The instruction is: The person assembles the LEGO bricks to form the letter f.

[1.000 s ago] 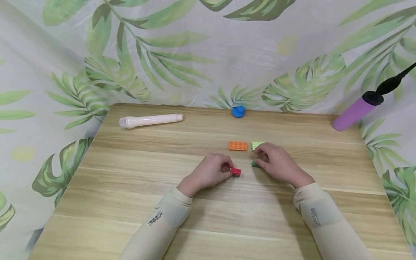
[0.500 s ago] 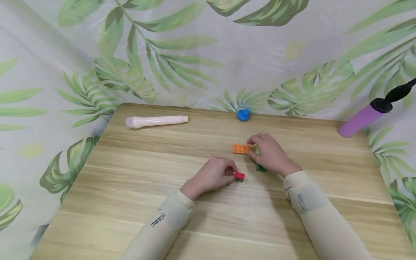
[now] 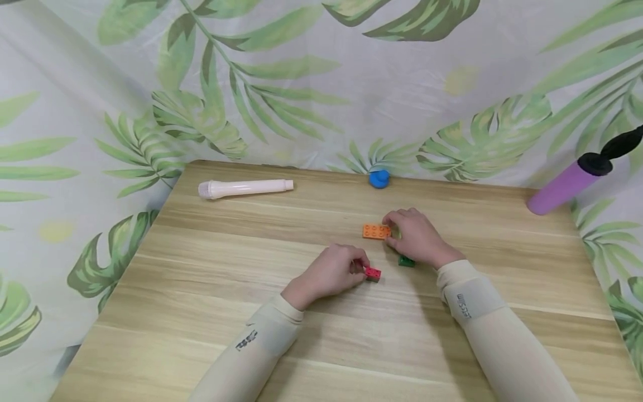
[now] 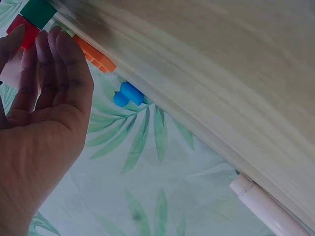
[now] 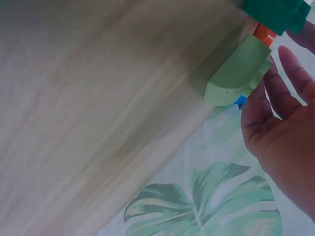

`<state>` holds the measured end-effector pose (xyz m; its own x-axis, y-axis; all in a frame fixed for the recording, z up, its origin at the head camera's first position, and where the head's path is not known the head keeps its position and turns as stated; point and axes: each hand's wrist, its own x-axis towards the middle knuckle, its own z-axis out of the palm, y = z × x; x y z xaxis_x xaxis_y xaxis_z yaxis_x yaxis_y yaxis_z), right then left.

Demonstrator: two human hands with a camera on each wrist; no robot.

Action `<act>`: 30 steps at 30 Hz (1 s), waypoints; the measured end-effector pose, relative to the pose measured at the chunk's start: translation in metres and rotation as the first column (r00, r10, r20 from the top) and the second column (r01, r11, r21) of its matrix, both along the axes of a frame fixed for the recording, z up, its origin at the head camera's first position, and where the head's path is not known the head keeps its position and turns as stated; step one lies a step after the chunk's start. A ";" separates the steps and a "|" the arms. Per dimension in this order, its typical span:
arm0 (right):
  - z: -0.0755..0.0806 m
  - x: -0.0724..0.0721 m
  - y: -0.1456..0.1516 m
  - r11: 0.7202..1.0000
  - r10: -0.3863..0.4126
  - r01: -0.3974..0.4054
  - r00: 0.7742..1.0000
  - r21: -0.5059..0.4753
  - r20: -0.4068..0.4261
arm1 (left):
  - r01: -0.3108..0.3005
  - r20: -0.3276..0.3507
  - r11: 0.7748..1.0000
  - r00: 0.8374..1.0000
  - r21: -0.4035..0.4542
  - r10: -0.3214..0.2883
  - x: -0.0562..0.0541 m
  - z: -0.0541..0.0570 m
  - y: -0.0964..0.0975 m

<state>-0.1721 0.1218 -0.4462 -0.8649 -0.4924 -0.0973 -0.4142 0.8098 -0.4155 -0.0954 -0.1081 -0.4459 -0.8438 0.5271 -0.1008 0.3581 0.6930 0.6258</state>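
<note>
My left hand pinches a small red toy building brick between thumb and fingers, near the table's middle. In the left wrist view a dark green block shows right against the red brick. The thumb and index finger of my right hand close on the right end of an orange eight-stud brick. Under that hand a light green brick is mostly hidden from the head view. Just in front of the palm lies a dark green brick.
Toward the back edge of the wooden table lie a pale toy microphone and a small blue rounded object. At the back right stands a tilted purple cylinder with a black collar. A leaf-print cloth hangs behind.
My right hand has moved left from the light green brick to the orange brick's end, covering the light green one. My left hand keeps its hold on the red brick. The view shifted slightly.
</note>
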 end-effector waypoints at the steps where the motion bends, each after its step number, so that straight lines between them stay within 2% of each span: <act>1: 0.000 0.000 0.000 1.000 0.002 -0.002 1.000 0.006 -0.002 | 0.001 0.002 1.000 1.000 -0.002 -0.001 0.000 0.000 0.000; 5: 0.001 -0.001 -0.001 0.999 0.013 -0.013 1.000 0.042 -0.011 | 0.005 0.027 1.000 1.000 -0.024 -0.004 -0.002 0.001 0.003; 9: 0.000 0.000 -0.003 0.997 0.025 -0.024 1.000 0.073 -0.015 | -0.002 0.035 0.996 0.999 -0.087 0.005 0.000 -0.002 0.010; 13: 0.001 0.003 -0.005 0.996 0.026 -0.024 0.999 0.084 -0.022 | -0.062 -0.023 0.986 0.998 -0.156 0.060 0.007 -0.006 0.021; 19: 0.008 0.009 -0.005 0.999 0.013 -0.011 0.999 0.043 -0.039 | -0.161 -0.117 0.960 0.984 -0.230 0.137 0.017 -0.008 0.035; 22: 0.015 0.013 -0.004 1.000 0.010 -0.010 0.999 0.004 -0.053 | -0.177 -0.126 0.956 0.981 -0.235 0.150 0.016 -0.008 0.035; 25: 0.021 0.017 -0.002 0.999 0.007 -0.009 0.997 -0.032 -0.072 | -0.179 -0.124 0.961 0.980 -0.211 0.155 0.015 -0.007 0.033; 30: 0.030 0.029 0.011 0.996 0.000 -0.007 0.997 -0.088 -0.077 | -0.149 -0.123 0.974 0.984 -0.170 0.129 0.012 -0.009 0.032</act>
<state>-0.1431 0.1332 -0.4160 -0.8663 -0.4994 0.0133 -0.4507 0.7698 -0.4520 -0.0836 -0.0761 -0.4552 -0.9186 0.3862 -0.0843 0.3108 0.8375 0.4495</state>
